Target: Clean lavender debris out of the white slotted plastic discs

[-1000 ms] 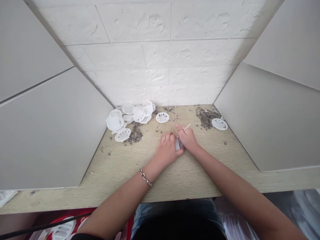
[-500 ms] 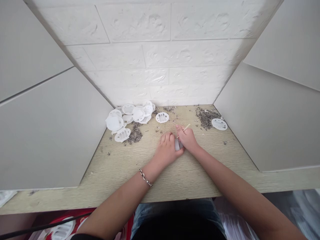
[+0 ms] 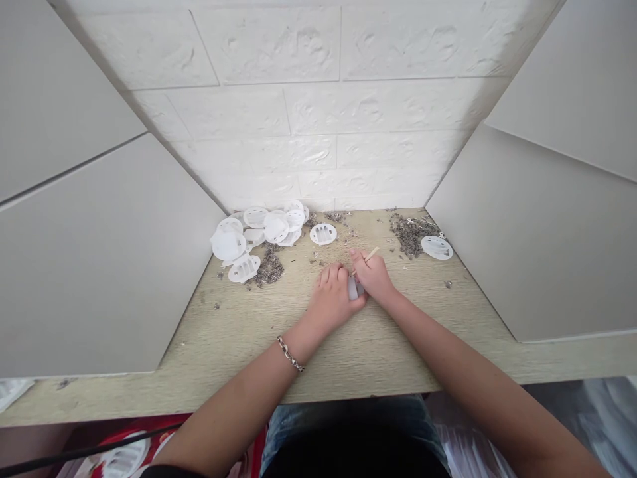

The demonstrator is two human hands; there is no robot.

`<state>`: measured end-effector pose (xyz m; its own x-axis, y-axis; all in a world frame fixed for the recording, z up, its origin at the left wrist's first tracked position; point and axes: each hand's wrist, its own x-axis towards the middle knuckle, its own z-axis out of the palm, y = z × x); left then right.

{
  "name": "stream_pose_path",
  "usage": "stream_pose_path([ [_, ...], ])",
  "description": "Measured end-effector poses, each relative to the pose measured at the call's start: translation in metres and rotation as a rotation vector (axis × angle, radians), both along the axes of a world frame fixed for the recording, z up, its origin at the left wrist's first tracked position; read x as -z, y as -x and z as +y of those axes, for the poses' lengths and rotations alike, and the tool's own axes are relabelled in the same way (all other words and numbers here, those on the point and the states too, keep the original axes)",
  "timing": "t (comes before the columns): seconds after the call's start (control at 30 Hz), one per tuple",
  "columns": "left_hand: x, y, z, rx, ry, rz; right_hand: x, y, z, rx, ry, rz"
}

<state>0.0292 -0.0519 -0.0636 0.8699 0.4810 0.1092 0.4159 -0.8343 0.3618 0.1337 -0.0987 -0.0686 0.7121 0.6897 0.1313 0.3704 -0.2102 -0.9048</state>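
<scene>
My left hand (image 3: 331,300) is curled shut around a small white plastic piece (image 3: 353,288) held on edge over the wooden tabletop (image 3: 239,332). A chain bracelet (image 3: 290,354) sits on that wrist. My right hand (image 3: 374,275) presses against the piece from the right, pinching a thin wooden stick (image 3: 368,254) whose end pokes up and to the right. Both hands touch each other near the middle of the table.
A heap of white round plastic discs (image 3: 259,232) lies at the back left, one disc (image 3: 323,233) sits behind my hands and another disc (image 3: 436,247) at the back right. Dark crumbly debris (image 3: 411,234) is scattered about. Grey panels wall both sides.
</scene>
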Motion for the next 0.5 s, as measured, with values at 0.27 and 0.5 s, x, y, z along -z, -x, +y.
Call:
stream_pose_path([
  [0.27, -0.0008, 0.0005, 0.0002, 0.002, 0.002, -0.011, 0.0005, -0.0002, 0.0006, 0.004, 0.008, -0.032],
  [0.5, 0.0001, 0.0005, -0.0001, 0.0, 0.0, -0.009, -0.0018, 0.0017, 0.0001, -0.007, 0.03, -0.081],
])
